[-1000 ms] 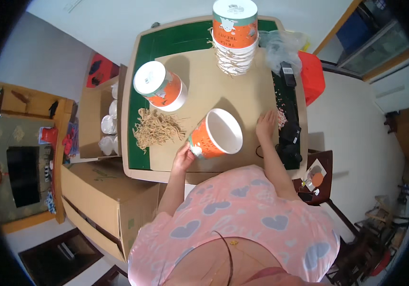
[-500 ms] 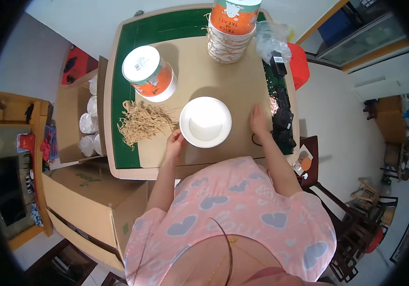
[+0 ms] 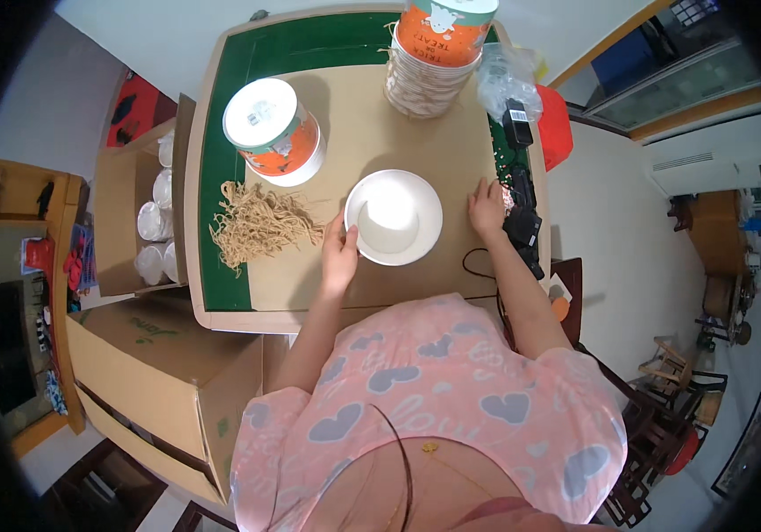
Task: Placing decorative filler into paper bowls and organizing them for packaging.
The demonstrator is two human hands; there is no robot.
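A white paper bucket [image 3: 396, 251] stands open end up in the middle of the brown board. My left hand [image 3: 339, 257] grips its left side, thumb at the rim and fingers round the outer wall. Light falls on the bucket's inside bottom. My right hand [image 3: 487, 211] lies at the board's right edge, fingers forward and slightly apart, beside a small pile of tiny pinkish pieces [image 3: 506, 197]. I see nothing held in it. Left of the bucket lies a heap of tan twisted paper cords [image 3: 261, 226].
Orange-and-green printed buckets [image 3: 283, 160] stand at the back left. A tall nested stack [image 3: 425, 84] with cord handles rises at the back. Black power adapters [image 3: 522, 217] and a clear plastic bag [image 3: 509, 84] line the right edge. Cardboard boxes [image 3: 145, 355] stand left of the table.
My left hand has shifted its hold, the thumb now at the rim, and the bucket sits slightly farther right. My right hand has moved forward toward the tiny pinkish pieces, its fingers bending a little.
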